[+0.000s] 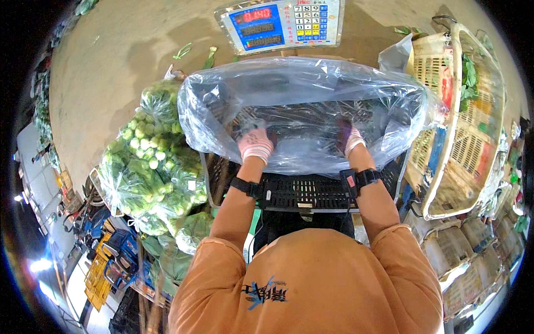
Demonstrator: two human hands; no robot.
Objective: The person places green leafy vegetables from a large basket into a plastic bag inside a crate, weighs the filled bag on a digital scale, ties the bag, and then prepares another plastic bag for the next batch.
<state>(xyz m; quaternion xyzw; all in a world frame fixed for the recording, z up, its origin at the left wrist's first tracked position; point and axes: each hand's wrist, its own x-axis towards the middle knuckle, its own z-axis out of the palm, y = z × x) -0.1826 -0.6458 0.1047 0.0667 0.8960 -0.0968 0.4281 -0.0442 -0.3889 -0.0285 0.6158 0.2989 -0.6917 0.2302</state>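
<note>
A large clear plastic bag (292, 87) lies spread open over a black perforated plastic crate (308, 192) in front of me. Both my hands wear knitted gloves and reach into the bag. At the left of its opening is my left hand (256, 142); its fingertips are partly behind plastic. My right hand (350, 137) is lower inside the right part, its dark-palmed fingers blurred and partly covered by film. Whether either hand grips the plastic cannot be made out. Above the bag stands a digital scale display (279, 27) with a keypad and lit red digits.
Clear bags of green leafy vegetables (146, 167) are piled left of the crate. At the right stands a cream plastic basket (454, 133) with some green leaves in it. Wrapped bundles (450, 246) lie lower right. Blue and yellow equipment (121, 250) is at the lower left.
</note>
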